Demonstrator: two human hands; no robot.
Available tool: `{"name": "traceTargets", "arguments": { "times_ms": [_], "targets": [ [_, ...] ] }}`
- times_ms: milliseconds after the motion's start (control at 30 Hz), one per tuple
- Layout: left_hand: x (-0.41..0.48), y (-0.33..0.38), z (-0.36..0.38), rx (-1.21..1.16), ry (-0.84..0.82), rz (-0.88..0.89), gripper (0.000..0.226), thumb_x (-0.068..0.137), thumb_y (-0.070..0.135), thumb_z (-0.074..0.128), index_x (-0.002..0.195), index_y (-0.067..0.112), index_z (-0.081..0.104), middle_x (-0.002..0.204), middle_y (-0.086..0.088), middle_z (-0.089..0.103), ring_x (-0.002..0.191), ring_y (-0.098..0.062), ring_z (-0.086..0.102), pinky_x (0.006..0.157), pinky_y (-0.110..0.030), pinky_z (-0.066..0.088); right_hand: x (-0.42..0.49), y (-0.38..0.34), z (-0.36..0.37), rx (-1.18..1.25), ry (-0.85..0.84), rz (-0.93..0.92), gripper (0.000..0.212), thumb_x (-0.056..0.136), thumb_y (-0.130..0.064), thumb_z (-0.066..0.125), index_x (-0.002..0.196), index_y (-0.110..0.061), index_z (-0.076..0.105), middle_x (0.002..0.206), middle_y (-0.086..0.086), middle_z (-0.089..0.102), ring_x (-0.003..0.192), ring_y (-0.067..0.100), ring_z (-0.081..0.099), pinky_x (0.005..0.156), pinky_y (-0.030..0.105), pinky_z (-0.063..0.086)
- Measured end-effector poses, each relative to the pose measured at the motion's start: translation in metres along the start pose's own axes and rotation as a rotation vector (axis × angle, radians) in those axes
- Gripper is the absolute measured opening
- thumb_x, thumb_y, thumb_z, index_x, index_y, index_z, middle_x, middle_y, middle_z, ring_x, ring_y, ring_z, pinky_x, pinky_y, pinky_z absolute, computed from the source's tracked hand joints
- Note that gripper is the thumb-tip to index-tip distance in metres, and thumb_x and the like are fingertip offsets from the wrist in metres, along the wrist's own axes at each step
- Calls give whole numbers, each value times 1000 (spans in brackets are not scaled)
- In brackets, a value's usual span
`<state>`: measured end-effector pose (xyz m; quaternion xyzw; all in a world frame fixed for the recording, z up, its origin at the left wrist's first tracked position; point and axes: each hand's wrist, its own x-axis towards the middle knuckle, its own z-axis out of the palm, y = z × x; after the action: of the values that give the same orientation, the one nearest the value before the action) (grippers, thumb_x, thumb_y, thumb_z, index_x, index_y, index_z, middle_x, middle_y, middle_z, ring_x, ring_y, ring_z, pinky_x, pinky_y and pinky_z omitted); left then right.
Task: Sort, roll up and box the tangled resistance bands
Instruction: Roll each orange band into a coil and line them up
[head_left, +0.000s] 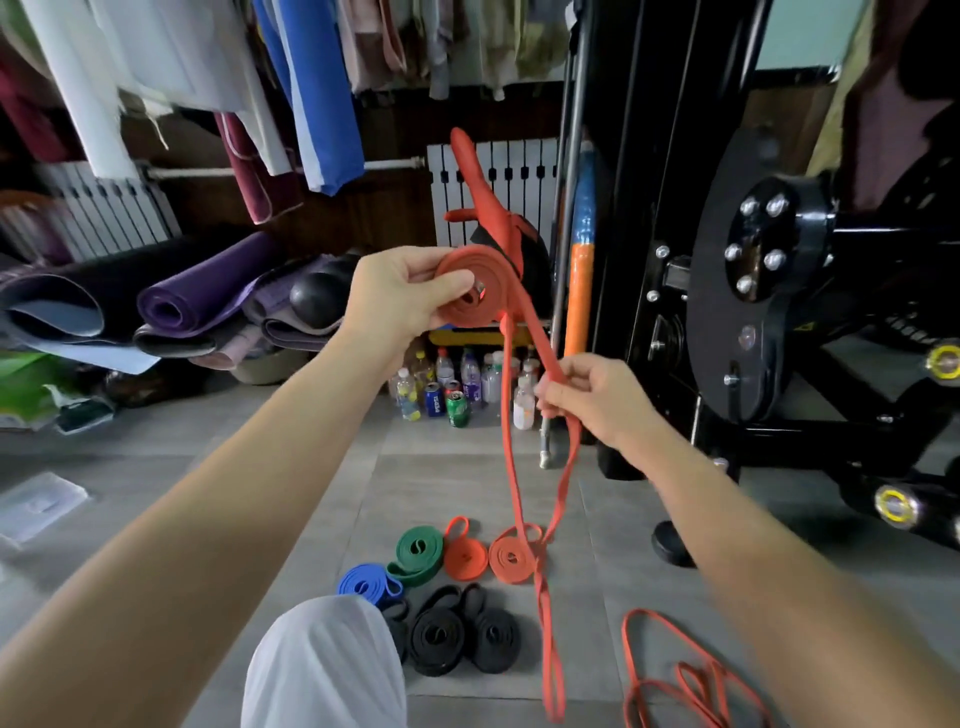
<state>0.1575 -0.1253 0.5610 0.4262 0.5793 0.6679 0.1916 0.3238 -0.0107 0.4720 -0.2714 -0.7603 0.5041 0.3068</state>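
My left hand (400, 293) pinches a partly wound coil of an orange-red resistance band (470, 288) held up at chest height. The band's loose tail runs down through my right hand (584, 397), which grips it, then hangs to the floor. On the grey floor below lie rolled bands: a blue roll (366, 583), a green roll (418, 553), two orange rolls (511, 557) and several black rolls (436, 636). A thin red band (675, 680) lies loose at the lower right.
A clear plastic box (36, 504) sits on the floor at left. Rolled yoga mats (197, 296) pile up at the left wall. Bottles and cans (457, 389) stand ahead. A black exercise machine (779, 291) fills the right. My white-clad knee (327, 665) is below.
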Motion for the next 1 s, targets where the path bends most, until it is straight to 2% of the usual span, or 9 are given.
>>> {"name": "traceTargets", "arguments": {
  "times_ms": [100, 267, 400, 467, 567, 667, 833, 900, 1000],
  "targets": [
    [-4, -21, -12, 7, 68, -97, 18, 84, 3, 66, 99, 13, 68, 87, -1, 73, 84, -13, 71, 71, -28, 57, -23, 65, 16, -249, -45, 178, 6, 81, -17, 72, 84, -13, 68, 83, 3, 68, 81, 19, 64, 86, 38, 50],
    [-15, -45, -26, 156, 78, -145, 24, 83, 2, 67, 106, 10, 68, 94, -10, 71, 80, -15, 69, 77, -34, 57, -55, 113, 25, -165, -107, 383, 16, 94, -19, 56, 87, -8, 66, 79, 2, 67, 87, 23, 64, 68, 9, 44],
    [-27, -48, -15, 267, -64, -151, 23, 79, 1, 70, 86, 23, 71, 92, -13, 71, 80, -19, 67, 82, -43, 56, -45, 86, 21, -157, -169, 373, 38, 89, -19, 63, 123, -5, 56, 111, 7, 66, 105, 20, 63, 93, 26, 47],
    [-34, -51, -6, 410, -162, -79, 24, 76, -1, 71, 87, 21, 72, 87, -13, 71, 79, -21, 64, 85, -46, 55, -39, 61, 20, -117, -124, 269, 51, 85, -27, 68, 130, -10, 52, 121, 3, 62, 109, 15, 60, 92, 23, 47],
    [-46, -60, 6, 600, -258, 30, 22, 74, 3, 74, 93, 12, 74, 85, -8, 72, 79, -23, 67, 83, -43, 53, -34, 25, 21, 141, 38, 93, 42, 83, -12, 68, 123, -2, 59, 114, 6, 65, 104, 13, 61, 83, 14, 50],
    [-52, -66, 8, 695, -298, 68, 21, 73, 8, 75, 92, 17, 76, 81, 5, 70, 81, -16, 67, 83, -37, 52, -34, 10, 17, 57, 19, -48, 33, 80, -1, 70, 112, -1, 66, 97, 6, 68, 91, 13, 66, 86, 18, 52],
    [-60, -72, 9, 477, -278, -30, 33, 74, 3, 75, 76, 35, 70, 67, 18, 69, 67, -1, 65, 69, -19, 54, -39, 18, 18, -46, -92, -61, 24, 78, -5, 73, 92, -23, 71, 83, -3, 72, 79, 9, 68, 83, 24, 54],
    [-62, -75, 10, 403, -289, -87, 36, 75, 0, 74, 74, 36, 69, 67, 17, 70, 69, -4, 67, 72, -22, 57, -42, 24, 20, -11, -83, -43, 22, 79, -6, 72, 84, -27, 71, 78, -5, 71, 78, 12, 68, 82, 30, 56],
    [-67, -78, 9, 342, -306, -143, 33, 75, -1, 74, 77, 32, 71, 71, 11, 73, 71, -6, 69, 72, -24, 58, -44, 28, 19, -50, -88, -78, 22, 79, -10, 72, 80, -31, 70, 74, -10, 70, 69, 0, 64, 75, 19, 54]
  ]
}}
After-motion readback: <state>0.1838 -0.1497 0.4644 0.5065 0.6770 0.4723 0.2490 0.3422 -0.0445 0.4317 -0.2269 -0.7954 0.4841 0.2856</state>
